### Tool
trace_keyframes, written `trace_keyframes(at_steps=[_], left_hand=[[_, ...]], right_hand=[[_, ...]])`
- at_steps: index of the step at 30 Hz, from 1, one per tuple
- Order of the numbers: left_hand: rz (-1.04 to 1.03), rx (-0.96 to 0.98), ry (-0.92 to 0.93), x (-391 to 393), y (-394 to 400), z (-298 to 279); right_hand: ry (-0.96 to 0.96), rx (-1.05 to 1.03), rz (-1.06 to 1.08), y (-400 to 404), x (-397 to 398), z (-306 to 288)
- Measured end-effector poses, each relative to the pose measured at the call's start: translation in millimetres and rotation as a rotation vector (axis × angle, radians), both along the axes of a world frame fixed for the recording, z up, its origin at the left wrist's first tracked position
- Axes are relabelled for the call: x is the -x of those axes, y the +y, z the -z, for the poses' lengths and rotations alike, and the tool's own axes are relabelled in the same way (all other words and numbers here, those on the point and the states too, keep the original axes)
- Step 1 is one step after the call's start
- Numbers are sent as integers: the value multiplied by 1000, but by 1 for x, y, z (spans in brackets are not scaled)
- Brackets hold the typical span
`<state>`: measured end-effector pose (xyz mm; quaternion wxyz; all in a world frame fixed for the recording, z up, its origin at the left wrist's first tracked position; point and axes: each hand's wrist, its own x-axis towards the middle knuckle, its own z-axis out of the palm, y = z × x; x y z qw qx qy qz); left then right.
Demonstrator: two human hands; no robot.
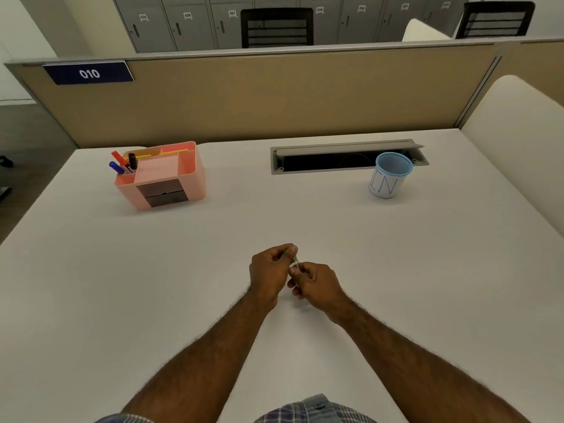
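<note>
In the head view, both hands are meeting over the middle of the table (122, 285), on the person's side. The left hand (268, 270) is curling its fingers and pinching the upper end of a thin greenish stick (295, 260). The right hand (319, 282), fingers also curled, is pinching the lower end. What the stick is, I cannot tell. An organizer (171, 178) with markers (122, 163) is standing at far left, and a cup (387, 178) at far right, just beside the cable slot (335, 161).
</note>
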<state>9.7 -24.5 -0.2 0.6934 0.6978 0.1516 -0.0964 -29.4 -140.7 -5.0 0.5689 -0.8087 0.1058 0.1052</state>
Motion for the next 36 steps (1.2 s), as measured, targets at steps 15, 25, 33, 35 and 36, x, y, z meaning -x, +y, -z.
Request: trace_keyframes(at_steps=[15, 25, 33, 35, 36], left_hand=[[-108, 167, 110, -2, -4, -3], [-169, 236, 274, -29, 10, 2], [-165, 225, 315, -56, 13, 4], [-168, 239, 305, -60, 12, 5], [-172, 238, 300, -60, 13, 7]], right_hand=[[-8, 25, 10, 3, 3, 5], [-84, 55, 63, -9, 1, 18], [-219, -59, 261, -32, -44, -2], [-289, -101, 345, -46, -63, -17], [-317, -109, 375, -54, -71, -25]])
